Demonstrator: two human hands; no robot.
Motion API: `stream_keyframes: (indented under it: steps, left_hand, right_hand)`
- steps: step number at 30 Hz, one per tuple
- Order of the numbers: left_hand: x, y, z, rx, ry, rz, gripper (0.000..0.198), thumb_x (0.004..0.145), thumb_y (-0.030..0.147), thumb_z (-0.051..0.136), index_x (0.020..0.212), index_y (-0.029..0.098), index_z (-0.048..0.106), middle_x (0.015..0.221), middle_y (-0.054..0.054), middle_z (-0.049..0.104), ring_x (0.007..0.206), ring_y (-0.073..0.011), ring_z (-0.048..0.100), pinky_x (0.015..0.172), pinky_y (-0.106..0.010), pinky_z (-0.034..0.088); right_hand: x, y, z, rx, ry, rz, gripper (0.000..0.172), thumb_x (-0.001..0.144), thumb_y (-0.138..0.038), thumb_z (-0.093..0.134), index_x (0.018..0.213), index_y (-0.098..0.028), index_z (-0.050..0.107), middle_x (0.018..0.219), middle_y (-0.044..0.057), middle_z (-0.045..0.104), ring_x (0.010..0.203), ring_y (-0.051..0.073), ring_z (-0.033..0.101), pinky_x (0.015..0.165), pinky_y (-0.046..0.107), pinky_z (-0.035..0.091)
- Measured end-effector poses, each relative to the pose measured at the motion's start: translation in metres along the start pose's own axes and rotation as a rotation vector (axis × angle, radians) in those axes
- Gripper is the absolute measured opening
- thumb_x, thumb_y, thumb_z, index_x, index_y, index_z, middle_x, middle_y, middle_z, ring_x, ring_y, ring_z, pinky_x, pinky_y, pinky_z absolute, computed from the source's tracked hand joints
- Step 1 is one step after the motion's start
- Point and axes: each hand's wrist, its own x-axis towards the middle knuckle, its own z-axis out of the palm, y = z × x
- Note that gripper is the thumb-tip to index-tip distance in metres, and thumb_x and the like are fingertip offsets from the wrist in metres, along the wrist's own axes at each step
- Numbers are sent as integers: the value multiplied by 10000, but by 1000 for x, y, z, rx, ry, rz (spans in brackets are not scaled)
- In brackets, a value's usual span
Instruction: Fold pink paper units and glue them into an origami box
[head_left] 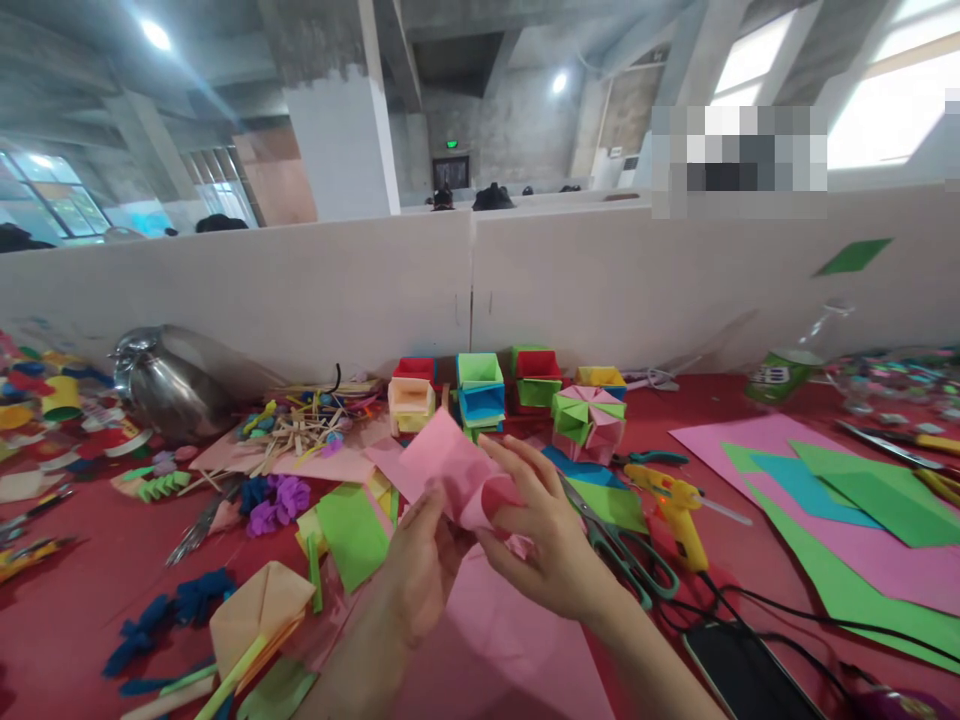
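Pinching pink paper (450, 465) edges: left hand (420, 575), right hand (544, 545).

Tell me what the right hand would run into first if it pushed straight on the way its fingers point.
The right hand points up-left, into the pink folded paper it holds; beyond that, probably the stacked paper boxes, though depth is unclear.

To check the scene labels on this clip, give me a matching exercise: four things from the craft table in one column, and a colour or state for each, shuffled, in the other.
1 pink paper
2 glue gun
3 scissors
4 kettle

A silver metal
B yellow body
C green handles
D pinched between the left hand and right hand

Pairs: 1-D, 2-B, 3-C, 4-A.
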Motion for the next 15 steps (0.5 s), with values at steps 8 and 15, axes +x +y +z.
stream_keyframes:
  steps: [8, 15]
  left_hand:
    - [5, -1, -6, 270, -196, -35, 200, 637, 246, 777, 726, 111, 661, 703, -48, 691, 677, -158, 655, 719, -283, 521]
    - [5, -2, -8, 282, -231, -42, 228, 700, 342, 719, 710, 124, 651, 707, -65, 706, 767, -208, 677, 766, -318, 513]
  right_hand:
    - [-1, 8, -5, 79, -22, 74, 182, 701, -142, 599, 570, -191, 483, 1384, 35, 386, 1288, 313, 232, 989, 508, 340]
    - [0, 9, -3, 47, 10, 56, 257, 748, -249, 632, 539, -178, 499, 1360, 63, 405, 1276, 311, 249, 988, 477, 343]
